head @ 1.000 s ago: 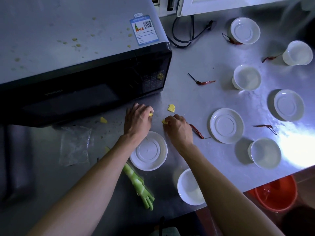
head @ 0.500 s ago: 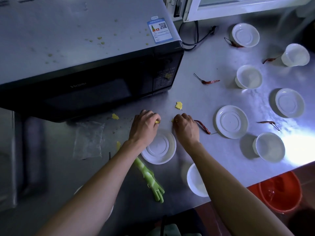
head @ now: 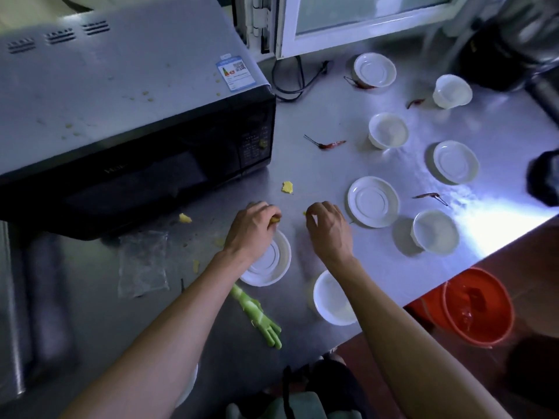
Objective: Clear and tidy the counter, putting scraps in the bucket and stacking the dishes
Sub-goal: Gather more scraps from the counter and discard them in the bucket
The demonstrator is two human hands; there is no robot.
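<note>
Both forearms are showing bare from the bottom edge up to the wrists, with no sleeve reaching into view. The left hand (head: 252, 229) and the right hand (head: 328, 229) are wearing no gloves, and no ring, watch or band is showing on either. Low in the frame, dark clothing with a pale green patch is perhaps showing, too dim to identify.
</note>
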